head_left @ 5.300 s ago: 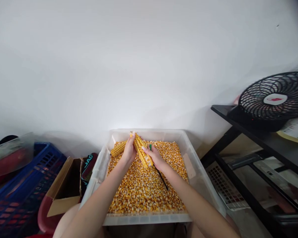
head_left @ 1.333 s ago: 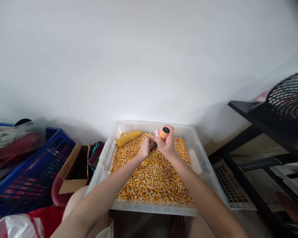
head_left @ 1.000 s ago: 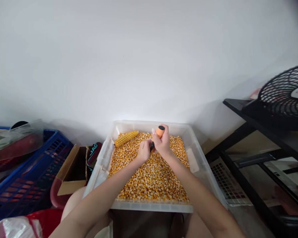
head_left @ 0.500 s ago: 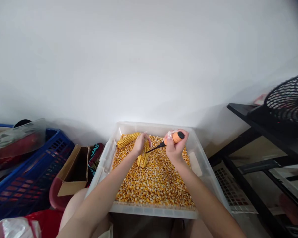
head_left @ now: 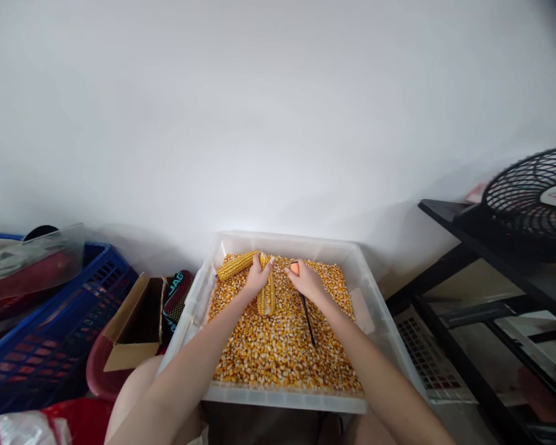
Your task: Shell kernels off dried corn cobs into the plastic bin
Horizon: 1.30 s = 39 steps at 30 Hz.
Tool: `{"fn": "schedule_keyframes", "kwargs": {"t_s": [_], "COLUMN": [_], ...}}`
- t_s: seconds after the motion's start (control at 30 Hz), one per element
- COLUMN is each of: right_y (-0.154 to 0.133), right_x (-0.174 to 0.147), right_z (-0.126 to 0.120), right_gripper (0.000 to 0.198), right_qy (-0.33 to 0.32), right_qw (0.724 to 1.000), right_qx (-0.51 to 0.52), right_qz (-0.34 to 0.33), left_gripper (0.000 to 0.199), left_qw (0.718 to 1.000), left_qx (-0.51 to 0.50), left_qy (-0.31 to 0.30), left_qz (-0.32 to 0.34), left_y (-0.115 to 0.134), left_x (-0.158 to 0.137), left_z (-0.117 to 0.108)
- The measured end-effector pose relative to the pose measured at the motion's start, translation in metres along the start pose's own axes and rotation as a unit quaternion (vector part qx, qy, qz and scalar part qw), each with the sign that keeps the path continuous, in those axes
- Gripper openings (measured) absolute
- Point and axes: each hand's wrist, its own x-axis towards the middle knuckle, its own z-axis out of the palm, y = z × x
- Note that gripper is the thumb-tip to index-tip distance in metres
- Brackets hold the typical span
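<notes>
My left hand [head_left: 258,274] is closed around the upper end of an ear of corn [head_left: 267,298], which has bare strips along it where kernels are gone. In my right hand [head_left: 306,279] is a screwdriver [head_left: 307,318]; its orange handle shows at the fingers and its dark shaft points down toward me, over the kernels. A second ear of corn [head_left: 235,266], still full of kernels, lies at the back left. Both hands are above loose corn kernels [head_left: 278,358] that spread across a translucent plastic bin [head_left: 282,395].
A white wall [head_left: 278,123] rises behind the bin. At left are a blue crate [head_left: 50,346], an open cardboard box [head_left: 134,355] and a mesh-fronted speaker [head_left: 178,296]. A black fan [head_left: 528,198] sits on a black rack [head_left: 463,238] at right.
The screwdriver has swung away from the ear of corn, its tip now pointing down toward me instead of left. My right hand has moved left, while my left hand stays at the ear.
</notes>
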Motion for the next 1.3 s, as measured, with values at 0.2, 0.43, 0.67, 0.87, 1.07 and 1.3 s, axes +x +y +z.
{"fn": "schedule_keyframes", "kwargs": {"t_s": [0.2, 0.43, 0.67, 0.87, 1.07, 1.3], "right_y": [-0.022, -0.064, -0.061, -0.065, -0.070, -0.067], "right_x": [-0.005, -0.022, -0.027, -0.039, -0.045, -0.045], "right_z": [0.011, 0.006, -0.007, -0.001, 0.002, 0.004], "right_gripper": [0.039, 0.037, 0.043, 0.030, 0.040, 0.036], "right_qy": [-0.009, -0.231, -0.338, -0.314, -0.268, -0.260], "right_qw": [0.951, 0.742, 0.663, 0.676, 0.722, 0.713], "right_qx": [0.298, 0.622, 0.649, 0.646, 0.627, 0.635], "right_qz": [-0.077, 0.092, 0.158, 0.166, 0.119, 0.145], "left_gripper": [0.046, 0.045, 0.036, 0.029, 0.028, 0.029], "left_qw": [0.988, 0.969, 0.904, 0.905, 0.931, 0.941], "left_qx": [-0.132, -0.220, -0.355, -0.320, -0.284, -0.253], "left_qy": [0.029, -0.078, -0.127, -0.142, -0.125, -0.114], "left_qz": [-0.070, -0.084, -0.199, -0.240, -0.192, -0.194], "left_y": [0.051, 0.084, 0.089, 0.096, 0.099, 0.098], "left_x": [-0.001, -0.017, -0.009, -0.012, -0.018, -0.019], "left_z": [0.007, 0.011, 0.000, -0.003, 0.003, 0.004]}}
